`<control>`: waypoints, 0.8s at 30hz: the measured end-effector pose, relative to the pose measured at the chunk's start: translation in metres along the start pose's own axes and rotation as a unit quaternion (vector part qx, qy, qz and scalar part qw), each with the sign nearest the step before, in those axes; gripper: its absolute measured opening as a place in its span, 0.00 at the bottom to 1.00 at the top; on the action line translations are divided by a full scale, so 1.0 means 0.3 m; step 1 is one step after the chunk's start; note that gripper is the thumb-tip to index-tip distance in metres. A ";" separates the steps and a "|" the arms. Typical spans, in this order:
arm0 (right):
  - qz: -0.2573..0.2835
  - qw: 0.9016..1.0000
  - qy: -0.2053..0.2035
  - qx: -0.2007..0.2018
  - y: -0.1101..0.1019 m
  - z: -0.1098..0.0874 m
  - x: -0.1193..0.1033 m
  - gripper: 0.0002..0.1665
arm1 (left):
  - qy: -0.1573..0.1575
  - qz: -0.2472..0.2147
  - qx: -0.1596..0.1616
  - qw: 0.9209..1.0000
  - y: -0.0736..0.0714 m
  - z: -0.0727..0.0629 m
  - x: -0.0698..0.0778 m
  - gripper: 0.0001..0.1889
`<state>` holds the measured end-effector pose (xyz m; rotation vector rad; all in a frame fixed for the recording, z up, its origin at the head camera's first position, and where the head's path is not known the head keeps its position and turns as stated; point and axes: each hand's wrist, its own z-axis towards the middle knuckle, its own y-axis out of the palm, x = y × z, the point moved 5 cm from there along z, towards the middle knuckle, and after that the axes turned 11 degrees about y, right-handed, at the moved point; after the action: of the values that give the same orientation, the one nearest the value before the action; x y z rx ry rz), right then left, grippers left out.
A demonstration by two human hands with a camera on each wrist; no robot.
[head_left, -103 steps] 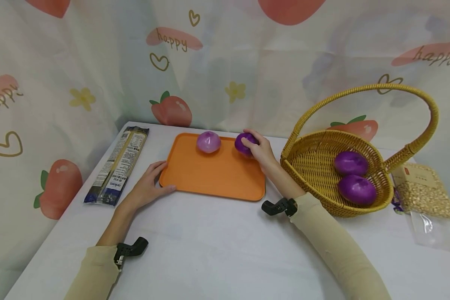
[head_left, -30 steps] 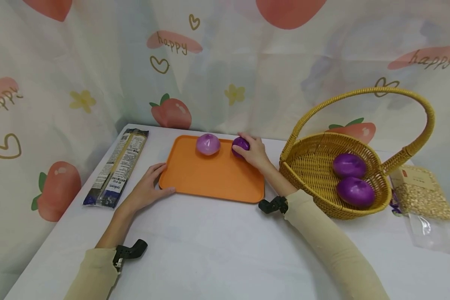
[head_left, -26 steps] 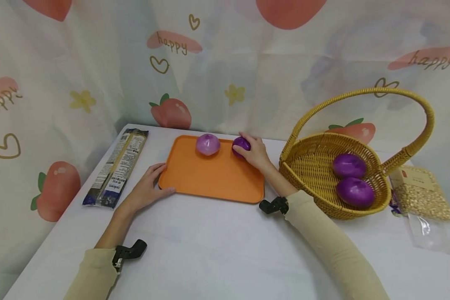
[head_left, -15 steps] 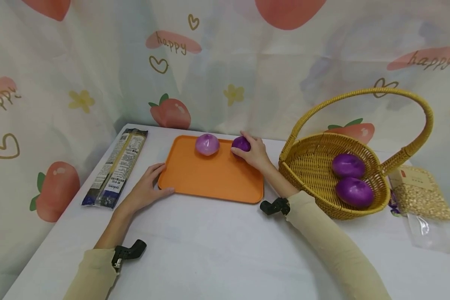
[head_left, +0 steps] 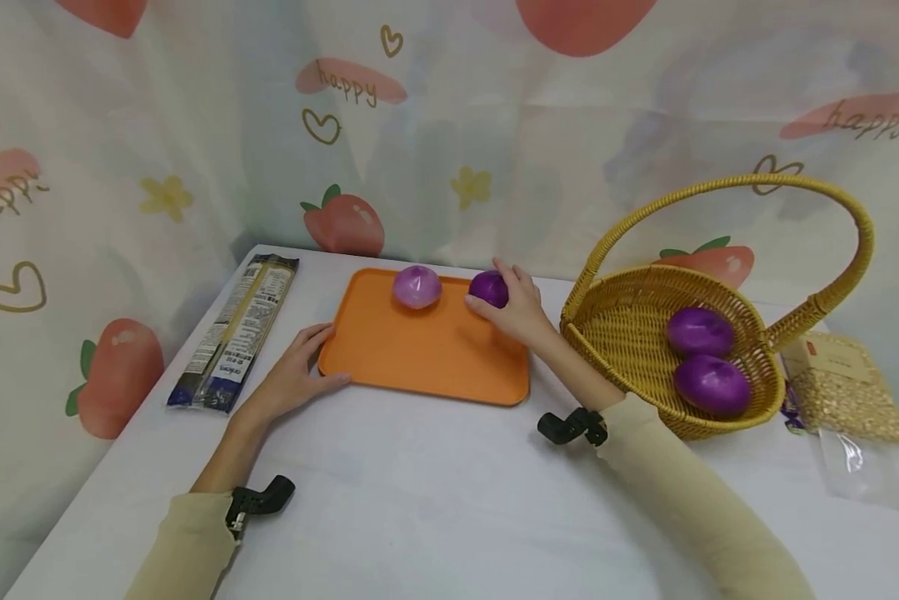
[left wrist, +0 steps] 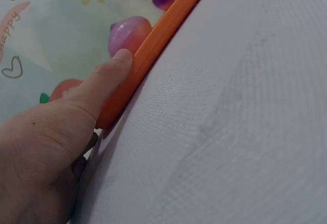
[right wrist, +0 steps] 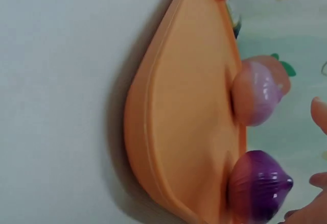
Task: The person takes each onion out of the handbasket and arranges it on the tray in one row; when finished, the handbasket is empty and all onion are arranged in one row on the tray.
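Observation:
In the head view my left hand (head_left: 295,375) holds the near left corner of the orange tray (head_left: 419,358), thumb along the front rim and fingers at the left side. In the left wrist view its thumb (left wrist: 110,76) lies against the tray's rim. A pale purple onion (head_left: 417,287) sits at the tray's back edge. To its right stands a dark purple onion (head_left: 488,288), pointed end up. My right hand (head_left: 524,310) is beside this dark onion, fingers spread. The right wrist view shows a gap between those fingers and the onion (right wrist: 259,185).
A wicker basket (head_left: 614,333) with a tall handle stands on the right, holding two dark purple onions (head_left: 707,383). Behind it lies a clear bag of pale grains (head_left: 846,387). A long printed packet (head_left: 235,333) lies left of the tray. A patterned curtain hangs behind the white table (head_left: 419,492).
My right hand had its fingers round the dark onion on the tray; it has let go and its wrist has shifted right and nearer. The left hand keeps its place.

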<state>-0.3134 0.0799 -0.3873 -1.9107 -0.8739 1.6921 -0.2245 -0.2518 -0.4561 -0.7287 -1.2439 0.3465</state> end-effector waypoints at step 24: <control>-0.006 0.995 -0.095 -0.032 -0.094 -0.249 -0.020 0.47 | -0.010 0.002 -0.003 1.000 -0.002 -0.001 0.001 0.50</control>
<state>-0.2449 0.1018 -0.3520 -1.8016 -1.0192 1.8835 -0.2241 -0.2522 -0.4555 -0.7335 -1.2638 0.3542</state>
